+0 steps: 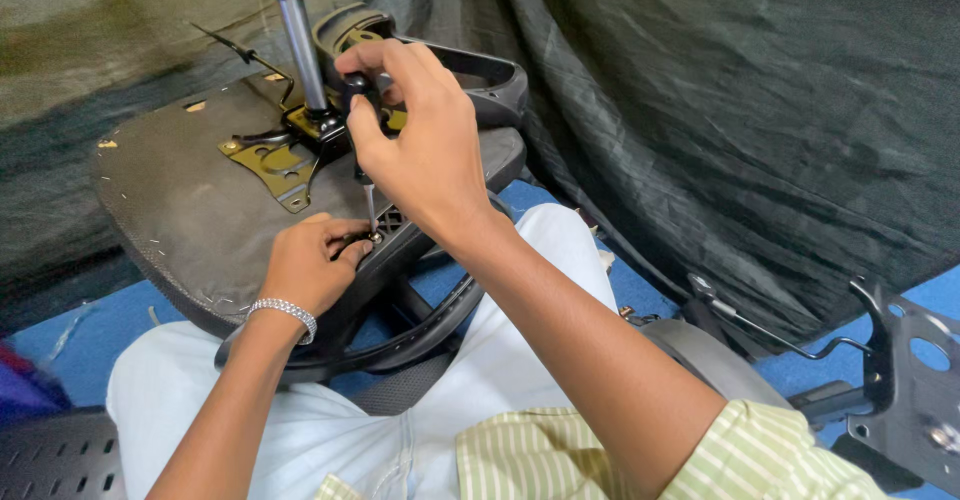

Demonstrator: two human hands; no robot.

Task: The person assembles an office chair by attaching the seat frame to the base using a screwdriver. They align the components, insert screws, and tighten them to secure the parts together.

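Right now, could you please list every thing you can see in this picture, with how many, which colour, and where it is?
screwdriver: 1, dark handle and metal shaft, upright, tip down at the armrest bracket
chair seat: 1, grey-black underside up, left of centre
mounting plate: 1, brass-coloured, on the seat underside
gas cylinder: 1, silver, rising from the plate
armrest frame: 1, black, curved, across the lap
dark sheet: 1, grey-green, behind and to the right
metal bracket: 1, black, lower right
floor: blue
bracelet: 1, silver, left wrist
left hand: at the screwdriver tip
right hand: gripping the screwdriver handle
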